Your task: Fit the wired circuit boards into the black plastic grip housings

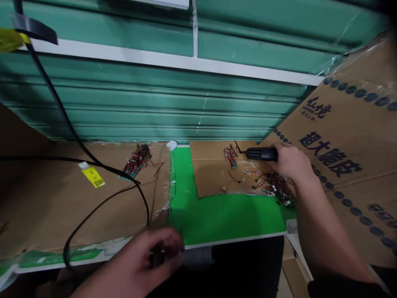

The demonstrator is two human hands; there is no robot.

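Observation:
My right hand (pixel 291 162) reaches to the far right of the bench and is closed round the black handle of a tool (pixel 261 154), whose thin tip points left toward a small bundle of red-wired parts (pixel 231 156) on a cardboard sheet (pixel 214 174). A heap of similar wired parts (pixel 277 186) lies just below that hand. My left hand (pixel 145 260) is at the bench's front edge, blurred, with fingers curled round a small dark object (pixel 157 256) that I cannot make out. A black cable (pixel 102 203) loops toward it.
The green bench top (pixel 223 217) shows between cardboard sheets. Another bundle of wired parts (pixel 136 160) and a yellow tag (pixel 93 177) lie on the left cardboard (pixel 46 203). A large printed carton (pixel 350 149) stands at the right. A green shutter wall (pixel 155 103) closes the back.

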